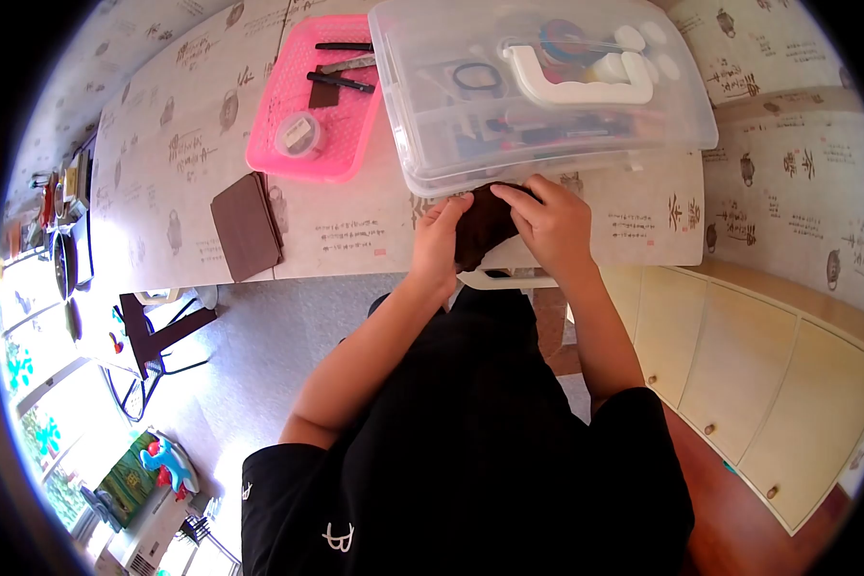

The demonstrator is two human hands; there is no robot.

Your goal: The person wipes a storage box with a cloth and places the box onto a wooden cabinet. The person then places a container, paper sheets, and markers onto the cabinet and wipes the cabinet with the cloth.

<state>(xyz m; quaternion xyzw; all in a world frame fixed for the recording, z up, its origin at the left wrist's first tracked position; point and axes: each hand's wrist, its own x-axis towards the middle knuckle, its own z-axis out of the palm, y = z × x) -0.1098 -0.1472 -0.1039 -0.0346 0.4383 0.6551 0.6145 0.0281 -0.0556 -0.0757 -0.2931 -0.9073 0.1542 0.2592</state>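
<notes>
A soft, dark brown piece (485, 227), which looks like leather or cloth, is held between both hands at the table's front edge. My left hand (439, 238) is closed, pinching its upper left side between thumb and fingers. On the opposite side my right hand (551, 221) pinches the top edge, thumb laid along it. Just beyond the hands stands a translucent plastic storage box (432, 158) with a white handle (586, 91). Farther left, a small stack of flat dark brown sheets (247, 228) lies on the patterned tablecloth.
A pink tray (339, 165) holds black pens or tools (341, 83), a small brown piece (324, 94) and a round clear tub (299, 135). Cream cabinets (739, 374) run along the right. A dark stool or chair (154, 336) stands on the floor at left.
</notes>
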